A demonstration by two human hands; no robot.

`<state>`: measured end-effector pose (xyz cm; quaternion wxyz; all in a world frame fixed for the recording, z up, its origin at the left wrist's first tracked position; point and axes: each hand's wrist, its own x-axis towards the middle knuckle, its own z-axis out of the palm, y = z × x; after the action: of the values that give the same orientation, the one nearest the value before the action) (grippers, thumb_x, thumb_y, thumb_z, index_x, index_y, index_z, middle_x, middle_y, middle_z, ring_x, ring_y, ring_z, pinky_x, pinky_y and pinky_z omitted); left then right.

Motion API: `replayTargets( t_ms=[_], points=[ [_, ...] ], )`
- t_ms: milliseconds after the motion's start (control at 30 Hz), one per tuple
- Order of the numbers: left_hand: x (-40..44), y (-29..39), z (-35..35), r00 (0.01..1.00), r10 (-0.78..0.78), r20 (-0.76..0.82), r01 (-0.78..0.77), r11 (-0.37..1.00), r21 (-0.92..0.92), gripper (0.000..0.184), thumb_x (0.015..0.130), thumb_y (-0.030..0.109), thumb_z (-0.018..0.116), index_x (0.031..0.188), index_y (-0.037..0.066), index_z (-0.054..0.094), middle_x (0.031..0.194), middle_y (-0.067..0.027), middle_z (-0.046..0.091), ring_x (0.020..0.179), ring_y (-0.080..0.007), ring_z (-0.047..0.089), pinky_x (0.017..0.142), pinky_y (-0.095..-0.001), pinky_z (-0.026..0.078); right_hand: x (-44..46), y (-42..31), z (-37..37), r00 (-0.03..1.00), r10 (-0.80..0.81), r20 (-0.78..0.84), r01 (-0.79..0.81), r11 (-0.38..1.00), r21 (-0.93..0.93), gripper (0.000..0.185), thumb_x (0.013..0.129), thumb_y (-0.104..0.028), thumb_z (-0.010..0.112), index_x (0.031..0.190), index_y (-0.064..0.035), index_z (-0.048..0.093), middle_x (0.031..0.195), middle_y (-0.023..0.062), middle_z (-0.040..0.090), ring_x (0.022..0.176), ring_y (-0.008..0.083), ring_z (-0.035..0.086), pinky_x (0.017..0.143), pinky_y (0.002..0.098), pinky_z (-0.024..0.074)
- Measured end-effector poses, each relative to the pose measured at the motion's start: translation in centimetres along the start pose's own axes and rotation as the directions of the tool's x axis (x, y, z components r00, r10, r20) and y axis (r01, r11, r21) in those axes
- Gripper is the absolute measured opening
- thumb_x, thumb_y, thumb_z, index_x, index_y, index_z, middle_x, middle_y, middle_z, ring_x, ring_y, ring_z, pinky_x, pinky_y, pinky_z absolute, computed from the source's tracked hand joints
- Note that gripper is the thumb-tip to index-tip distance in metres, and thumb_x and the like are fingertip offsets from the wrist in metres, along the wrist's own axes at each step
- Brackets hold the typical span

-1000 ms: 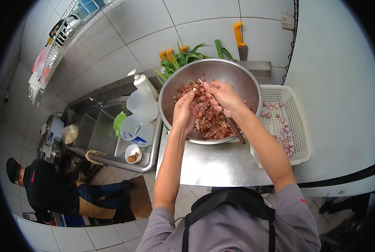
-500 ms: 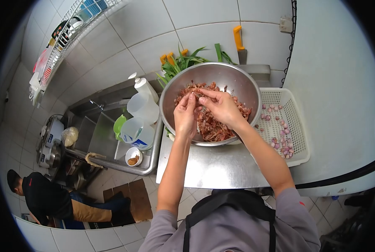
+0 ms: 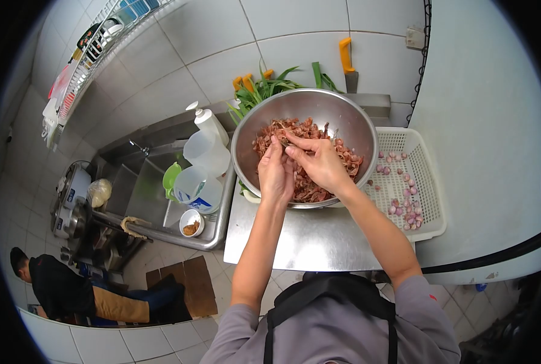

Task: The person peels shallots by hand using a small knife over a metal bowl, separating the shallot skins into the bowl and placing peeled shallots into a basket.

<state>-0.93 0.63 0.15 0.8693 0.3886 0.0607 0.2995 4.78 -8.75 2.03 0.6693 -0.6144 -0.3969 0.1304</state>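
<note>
A large steel bowl (image 3: 361, 115) holds a heap of reddish-brown papery peelings (image 3: 310, 191). Over the heap, my left hand (image 3: 276, 173) has its thumb and finger pinched around something too small to make out. My right hand (image 3: 322, 161) meets it from the right, fingertips closed on the same spot; what they grip is hidden. Right of the bowl, a white perforated basket (image 3: 431, 188) holds several small pinkish shallots (image 3: 413, 215). The knife seen earlier in my right hand is mostly hidden now.
Left of the bowl, a metal sink (image 3: 152, 194) holds clear plastic containers (image 3: 197, 188), a green one (image 3: 171, 179) and a small white bowl (image 3: 191, 223). Green leaves (image 3: 264, 91) and orange-handled knives (image 3: 346, 57) are behind. Another person (image 3: 64, 285) bends at lower left.
My hands have come together, and the right hand's fingers have moved from beside the left's onto its fingertips. The knife's handle has dropped from view. The other person has shifted lower.
</note>
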Motion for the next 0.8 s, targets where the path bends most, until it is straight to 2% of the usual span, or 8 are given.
replayTargets(
  t_ms=[267,400,433,467,533,567,667,800],
  points=[
    [0.5,-0.6,-0.2,0.978,0.176,-0.112,-0.186,0.978,-0.09,0.027,0.09,0.022,0.047,0.099,-0.002,0.054,0.09,-0.0068,0.058,0.079,-0.0108,0.055,0.071,-0.0225,0.047,0.8,0.1,2.2,0.984,-0.138,-0.113,0.129,0.988,-0.088,0.032,0.084,-0.013,0.056,0.111,0.004,0.054,0.102,0.0172,0.06,0.09,0.0148,0.058,0.078,0.0255,0.0449],
    [1.0,-0.4,-0.3,0.916,0.343,-0.207,-0.354,0.935,-0.017,0.03,0.09,0.022,0.049,0.099,-0.005,0.056,0.091,-0.0075,0.06,0.08,-0.0104,0.055,0.07,-0.0217,0.047,2.1,0.7,3.3,0.981,-0.169,-0.096,0.164,0.985,-0.059,0.031,0.084,-0.014,0.056,0.109,0.0046,0.055,0.092,0.013,0.064,0.079,0.0103,0.057,0.07,0.0233,0.0448],
    [1.1,-0.3,-0.5,0.899,0.38,-0.216,-0.377,0.924,0.057,0.028,0.089,0.02,0.05,0.099,-0.005,0.058,0.091,-0.0077,0.061,0.08,-0.0105,0.055,0.071,-0.0225,0.046,2.4,0.2,3.3,0.989,-0.125,-0.08,0.115,0.986,-0.119,0.027,0.082,-0.013,0.056,0.103,0.0035,0.059,0.087,0.0206,0.063,0.075,0.0116,0.058,0.069,0.0259,0.0453],
    [1.3,-0.3,-0.5,0.852,0.437,-0.289,-0.394,0.898,0.197,0.026,0.089,0.018,0.051,0.097,-0.005,0.059,0.09,-0.0074,0.062,0.08,-0.0106,0.055,0.071,-0.0226,0.046,3.3,1.4,3.4,0.991,-0.118,-0.067,0.11,0.988,-0.111,0.027,0.081,-0.014,0.057,0.102,0.0021,0.06,0.078,0.0135,0.065,0.066,0.0074,0.052,0.062,0.0251,0.0443],
    [1.3,0.7,0.2,0.728,0.605,-0.323,-0.426,0.767,0.479,0.022,0.087,0.014,0.052,0.094,-0.004,0.061,0.088,-0.007,0.063,0.078,-0.0107,0.055,0.07,-0.0227,0.045,4.6,1.8,3.7,0.996,-0.083,0.037,0.078,0.99,0.117,0.026,0.084,-0.017,0.057,0.101,0.0008,0.061,0.07,0.0007,0.061,0.06,0.0057,0.048,0.054,0.0235,0.0429],
    [0.9,1.5,0.4,0.693,0.679,-0.244,-0.501,0.696,0.515,0.021,0.087,0.012,0.053,0.096,-0.005,0.061,0.087,-0.0072,0.063,0.079,-0.0104,0.055,0.069,-0.0223,0.045,4.4,-0.7,3.4,0.993,0.095,0.072,-0.094,0.995,-0.016,0.024,0.085,-0.017,0.055,0.101,-0.0001,0.062,0.069,0.0002,0.06,0.056,0.0037,0.046,0.047,0.0208,0.0387],
    [1.8,2.7,-1.3,0.609,0.756,-0.24,-0.622,0.643,0.446,0.019,0.086,0.007,0.053,0.097,-0.006,0.059,0.091,-0.0081,0.062,0.081,-0.0099,0.056,0.073,-0.0233,0.046,5.4,-2.4,4.6,0.901,0.232,0.366,-0.345,0.895,0.283,0.031,0.089,-0.02,0.05,0.115,-0.0032,0.052,0.053,-0.0083,0.039,0.036,-0.0014,0.028,0.03,0.0157,0.0171],
    [-1.2,7.1,-3.5,0.535,0.8,-0.272,-0.652,0.595,0.469,0.025,0.086,0.012,0.054,0.105,-0.005,0.055,0.09,-0.0018,0.059,0.079,-0.0072,0.053,0.07,-0.0203,0.045,7.1,-2.6,8.4,0.829,0.057,0.556,-0.104,0.993,0.054,0.035,0.09,-0.022,0.047,0.12,-0.0051,0.05,0.058,-0.0105,0.034,0.045,-0.0018,0.024,0.038,0.0153,0.0176]
  ],
)
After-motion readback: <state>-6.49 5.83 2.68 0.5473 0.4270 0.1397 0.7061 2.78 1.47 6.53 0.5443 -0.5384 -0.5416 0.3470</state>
